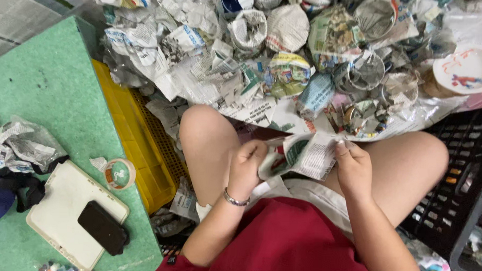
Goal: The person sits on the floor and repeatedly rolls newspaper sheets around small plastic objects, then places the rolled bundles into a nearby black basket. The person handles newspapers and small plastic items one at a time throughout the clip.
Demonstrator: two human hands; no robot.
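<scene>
Counting first, we see two hands, one newspaper-wrapped bundle [303,153] between them, one bare white bowl [467,68] with red and blue marks at the far right, and well over a dozen paper-wrapped rounds in the heap [286,51] beyond the knees — too tangled for an exact count. Our left hand [246,165] is curled shut on the bundle's left edge, a thin bracelet [234,200] at its wrist; our right hand [352,166] pinches the right edge of the paper, fingertips [341,146] pressed on top. The bundle sits above the lap, between the two bare knees, just short of the heap. To the left stands a green tabletop [50,86] carrying one roll of tape [120,173], one white tablet [70,212] with one dark phone [102,227] lying on it, and one crumpled sheet [21,144]. A yellow crate [134,142] wedges between tabletop and left knee — a black crate [464,159] lies beside the right leg
</scene>
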